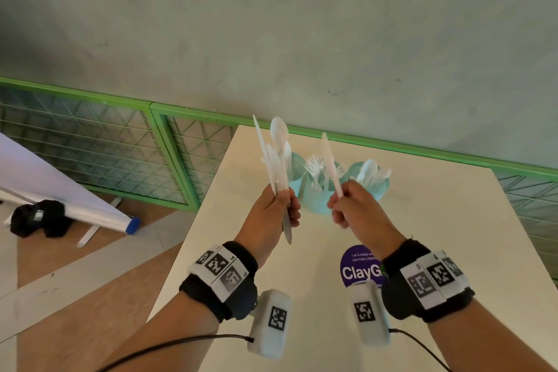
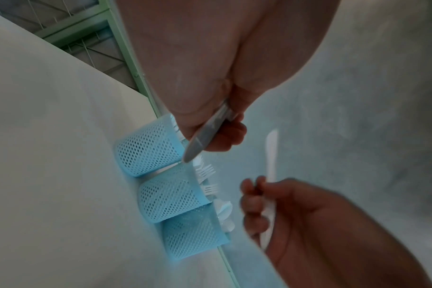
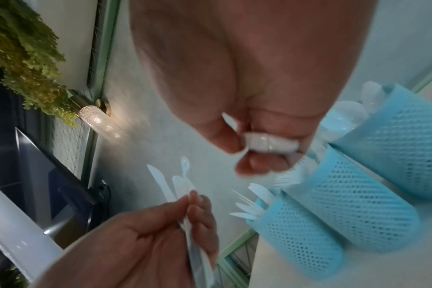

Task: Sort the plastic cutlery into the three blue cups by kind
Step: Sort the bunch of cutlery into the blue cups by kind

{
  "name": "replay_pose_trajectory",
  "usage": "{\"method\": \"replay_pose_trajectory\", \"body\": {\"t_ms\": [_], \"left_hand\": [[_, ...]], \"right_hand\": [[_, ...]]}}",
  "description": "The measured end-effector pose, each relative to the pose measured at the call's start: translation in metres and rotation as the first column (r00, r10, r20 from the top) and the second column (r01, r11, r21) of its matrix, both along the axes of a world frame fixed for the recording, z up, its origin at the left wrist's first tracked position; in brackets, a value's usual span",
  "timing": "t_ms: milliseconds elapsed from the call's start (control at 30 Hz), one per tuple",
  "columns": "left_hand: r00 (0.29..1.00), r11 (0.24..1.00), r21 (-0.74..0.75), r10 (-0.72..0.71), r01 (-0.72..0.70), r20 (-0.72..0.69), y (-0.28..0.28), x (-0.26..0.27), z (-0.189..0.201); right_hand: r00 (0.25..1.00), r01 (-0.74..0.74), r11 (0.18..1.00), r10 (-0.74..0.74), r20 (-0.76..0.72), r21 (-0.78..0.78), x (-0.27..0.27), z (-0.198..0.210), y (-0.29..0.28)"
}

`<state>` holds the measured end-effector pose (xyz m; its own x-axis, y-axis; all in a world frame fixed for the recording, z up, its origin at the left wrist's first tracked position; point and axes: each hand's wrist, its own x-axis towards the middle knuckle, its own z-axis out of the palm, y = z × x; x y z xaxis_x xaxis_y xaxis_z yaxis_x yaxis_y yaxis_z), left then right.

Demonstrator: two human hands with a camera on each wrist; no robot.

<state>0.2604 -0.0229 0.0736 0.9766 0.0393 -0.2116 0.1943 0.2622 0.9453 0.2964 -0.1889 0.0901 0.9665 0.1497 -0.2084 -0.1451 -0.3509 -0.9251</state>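
At the far edge of the white table [image 1: 437, 220], three blue mesh cups stand in a row, touching or nearly so. Going left to right in your head view: the left cup [image 1: 297, 164] sits partly behind the bundle you hold, and the right wrist view shows white knives [image 3: 253, 204] standing in it; the middle cup [image 1: 317, 199] holds forks [image 1: 315, 166], tines up; the right cup [image 1: 377, 184] holds spoons [image 1: 368, 169], bowls up.

Your left hand [image 1: 273, 214] is raised in front of the left cup, fingers and thumb curled tight round a bundle of white cutlery [image 1: 276, 154] that stands upright: at least one spoon and some knives, with handles poking out below your palm. How many pieces it holds cannot be told.

Your right hand [image 1: 351, 208] is up in front of the middle and right cups, fingers curled round the handle of a single white knife [image 1: 330, 164], its blade pointing up and leaning a little left, above the middle cup.

Near your right wrist, a round purple sticker [image 1: 359, 269] lies on the table.
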Motion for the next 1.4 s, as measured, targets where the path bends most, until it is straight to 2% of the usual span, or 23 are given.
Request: {"method": "replay_pose_trajectory", "body": {"t_ms": [100, 267, 400, 533, 667, 733, 800, 900, 967, 1133, 1267, 1400], "left_hand": [[0.994, 0.994, 0.014, -0.105, 0.105, 0.004, -0.004, -0.007, -0.004], [0.983, 0.983, 0.040, -0.182, 0.182, 0.006, -0.016, -0.010, -0.009], [0.972, 0.967, 0.104, -0.234, 0.232, 0.007, -0.019, -0.006, -0.012], [0.982, 0.981, 0.053, -0.187, 0.189, -0.042, -0.026, -0.002, -0.018], [0.988, 0.990, 0.052, -0.128, 0.133, -0.088, -0.029, 0.007, -0.023], [0.983, 0.990, 0.010, -0.137, 0.139, -0.122, -0.030, 0.011, -0.022], [0.979, 0.992, -0.054, -0.123, 0.116, -0.160, -0.033, 0.015, -0.020], [0.973, 0.991, -0.106, -0.099, 0.079, -0.206, -0.038, 0.021, -0.015], [0.970, 0.987, -0.139, -0.111, 0.082, -0.215, -0.042, 0.023, -0.013], [0.972, 0.975, -0.205, -0.129, 0.088, -0.198, -0.046, 0.025, -0.009], [0.973, 0.977, -0.197, -0.123, 0.084, -0.195, -0.045, 0.024, -0.008], [0.975, 0.977, -0.201, -0.108, 0.068, -0.194, -0.041, 0.024, -0.009]], "right_hand": [[0.996, 0.060, 0.991, -0.066, 0.053, 0.121, 0.013, 0.016, 0.012], [0.989, 0.032, 0.998, -0.040, 0.141, 0.060, 0.026, 0.027, 0.029], [0.990, 0.117, 0.992, -0.122, 0.077, 0.056, 0.028, 0.021, 0.023], [0.987, 0.145, 0.989, -0.147, 0.063, 0.037, 0.031, 0.021, 0.010], [0.922, 0.353, 0.929, -0.366, 0.126, 0.112, 0.051, 0.032, -0.027], [0.876, 0.429, 0.902, -0.430, 0.218, 0.052, 0.066, 0.034, -0.049], [0.855, 0.462, 0.884, -0.423, 0.300, -0.070, 0.079, 0.026, -0.065], [0.887, 0.424, 0.869, -0.341, 0.311, -0.257, 0.087, 0.003, -0.073], [0.909, 0.393, 0.860, -0.310, 0.281, -0.325, 0.086, -0.014, -0.074], [0.945, 0.321, 0.871, -0.267, 0.192, -0.371, 0.083, -0.037, -0.072], [0.953, 0.304, 0.869, -0.270, 0.140, -0.391, 0.083, -0.042, -0.071], [0.936, 0.350, 0.859, -0.308, 0.168, -0.373, 0.072, -0.034, -0.070]]}}
